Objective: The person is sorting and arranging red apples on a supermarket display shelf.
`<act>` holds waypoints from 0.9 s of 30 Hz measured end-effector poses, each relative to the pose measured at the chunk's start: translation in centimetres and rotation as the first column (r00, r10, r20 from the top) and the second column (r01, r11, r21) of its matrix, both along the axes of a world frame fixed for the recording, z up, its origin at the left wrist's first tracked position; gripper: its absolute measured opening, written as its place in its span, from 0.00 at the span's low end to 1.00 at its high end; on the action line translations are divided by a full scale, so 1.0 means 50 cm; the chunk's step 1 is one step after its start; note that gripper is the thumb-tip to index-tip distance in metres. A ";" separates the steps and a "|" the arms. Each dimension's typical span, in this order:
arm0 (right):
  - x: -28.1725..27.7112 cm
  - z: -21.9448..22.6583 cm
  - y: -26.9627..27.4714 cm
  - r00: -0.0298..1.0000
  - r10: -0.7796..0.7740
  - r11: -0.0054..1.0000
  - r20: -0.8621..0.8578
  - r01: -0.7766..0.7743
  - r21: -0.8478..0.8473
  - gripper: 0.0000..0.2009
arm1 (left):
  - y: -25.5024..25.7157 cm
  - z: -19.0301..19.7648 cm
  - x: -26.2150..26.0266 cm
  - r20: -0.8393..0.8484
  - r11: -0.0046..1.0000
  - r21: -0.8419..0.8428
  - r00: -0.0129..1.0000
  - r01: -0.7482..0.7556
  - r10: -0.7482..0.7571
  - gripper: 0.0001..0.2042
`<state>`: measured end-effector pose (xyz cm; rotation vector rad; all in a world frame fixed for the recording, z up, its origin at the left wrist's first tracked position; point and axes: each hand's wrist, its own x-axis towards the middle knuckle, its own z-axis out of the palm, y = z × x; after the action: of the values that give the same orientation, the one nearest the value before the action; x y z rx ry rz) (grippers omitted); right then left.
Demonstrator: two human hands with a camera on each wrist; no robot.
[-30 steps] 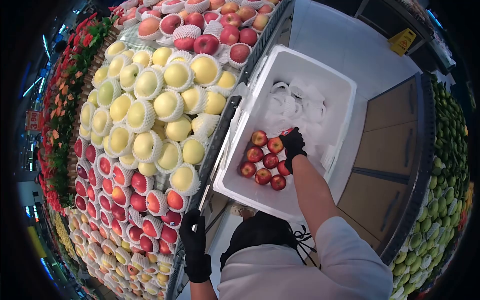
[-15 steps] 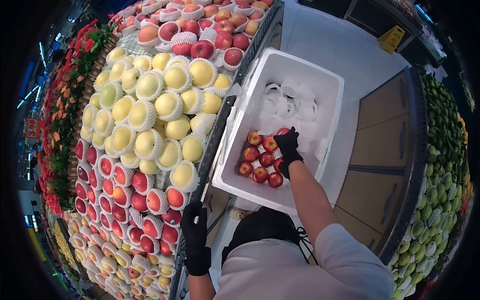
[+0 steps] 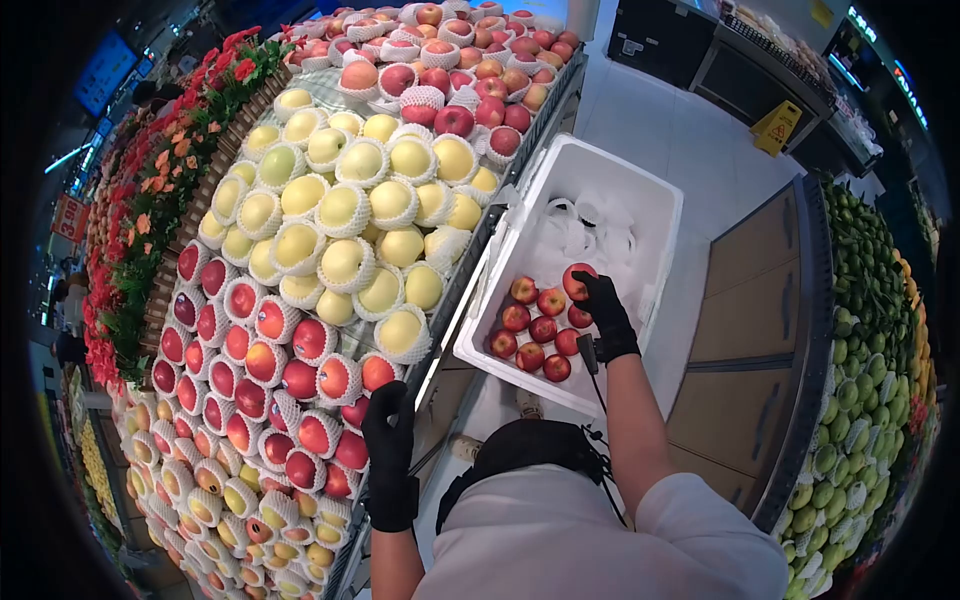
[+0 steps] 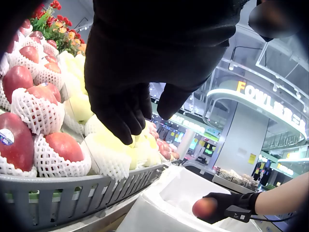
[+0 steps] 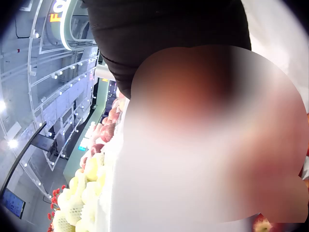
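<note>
My gloved right hand (image 3: pixel 612 312) grips a red apple (image 3: pixel 578 281) above the white foam box (image 3: pixel 672 235). The left wrist view shows this apple (image 4: pixel 204 208) at the fingertips of the same hand. Below it, several red apples (image 3: pixel 543 329) sit together in the near part of the box. White foam nets (image 3: pixel 575 228) lie at the far end. My gloved left hand (image 3: pixel 390 430) hangs beside the display's edge with loosely bent fingers and nothing in them, near net-wrapped red fruit (image 3: pixel 377 372). Blur covers much of the right wrist view.
Left of the box slopes a fruit display with yellow fruit (image 3: pixel 342 261) in foam nets and a grey slatted rim (image 4: pixel 96 193). Brown cabinets (image 3: pixel 740 335) under green fruit (image 3: pixel 855 400) stand to the right. A yellow floor sign (image 3: pixel 776 127) is farther back.
My right hand has risen from the apples with one in its grip, now plainly visible. The head view has shifted, while my left hand stays by the display's edge.
</note>
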<state>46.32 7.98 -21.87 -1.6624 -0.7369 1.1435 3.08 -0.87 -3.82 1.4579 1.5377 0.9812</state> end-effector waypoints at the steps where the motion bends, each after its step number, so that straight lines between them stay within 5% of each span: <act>1: -0.001 0.013 -0.007 0.927 0.176 0.979 0.331 -0.199 0.036 0.29 | -0.002 0.001 -0.007 0.002 1.000 0.019 1.000 0.004 -0.004 0.12; 2: -0.001 0.025 -0.014 0.728 0.236 0.939 0.643 -0.340 0.040 0.31 | -0.004 0.009 -0.013 -0.022 1.000 0.013 1.000 -0.003 0.003 0.12; 5: -0.037 0.042 -0.018 0.779 -0.022 0.895 0.627 -0.264 0.359 0.35 | -0.008 0.002 -0.036 0.033 0.999 0.004 0.999 -0.034 0.034 0.12; 6: -0.041 0.038 -0.011 0.852 0.016 0.834 0.524 -0.300 0.463 0.40 | -0.013 0.006 -0.038 0.041 0.998 0.016 0.997 -0.062 0.062 0.12; 9: -0.121 0.191 -0.012 0.975 0.101 0.944 0.198 -0.157 0.289 0.41 | -0.020 0.004 -0.057 0.056 0.996 0.069 0.997 -0.055 0.051 0.13; 10: -0.132 0.209 -0.004 0.931 0.107 0.947 0.350 -0.202 0.249 0.42 | -0.023 0.011 -0.060 0.088 0.996 0.051 0.993 -0.076 0.072 0.12; 13: -0.187 0.274 0.001 0.943 0.065 0.949 0.327 -0.160 0.272 0.43 | -0.033 0.013 -0.079 0.119 0.995 0.057 0.990 -0.087 0.080 0.10; 17: -0.243 0.398 0.020 0.849 0.339 0.906 0.404 -0.410 0.102 0.42 | -0.046 0.026 -0.100 0.124 0.986 0.096 0.984 -0.139 0.127 0.10; 18: -0.253 0.363 0.026 0.856 0.286 0.878 0.431 -0.415 0.241 0.38 | -0.049 0.023 -0.109 0.113 0.986 0.082 0.984 -0.145 0.135 0.10; 21: -0.319 0.364 0.030 0.911 0.340 0.807 0.235 -0.411 0.425 0.41 | -0.059 0.017 -0.129 0.125 0.982 0.077 0.978 -0.175 0.165 0.10; 23: -0.388 0.427 0.021 0.891 0.287 0.955 -0.350 -0.241 0.171 0.40 | -0.063 0.016 -0.139 0.110 0.976 0.101 0.977 -0.192 0.181 0.11; 24: -0.406 0.433 0.018 0.878 0.328 0.944 -0.347 -0.300 0.135 0.39 | -0.066 0.017 -0.141 0.114 0.973 0.107 0.975 -0.205 0.193 0.11; 26: -0.449 0.421 0.016 0.863 0.485 0.841 0.141 -0.505 0.193 0.34 | -0.069 0.016 -0.151 0.117 0.970 0.120 0.973 -0.212 0.198 0.12; 27: -0.470 0.421 0.014 0.860 0.511 0.842 0.017 -0.504 0.192 0.32 | -0.069 0.020 -0.155 0.111 0.968 0.137 0.974 -0.213 0.198 0.13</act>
<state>22.84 8.66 -0.81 -1.3123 -1.2769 1.4093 -4.68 -4.33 -2.84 1.3476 1.5971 1.2940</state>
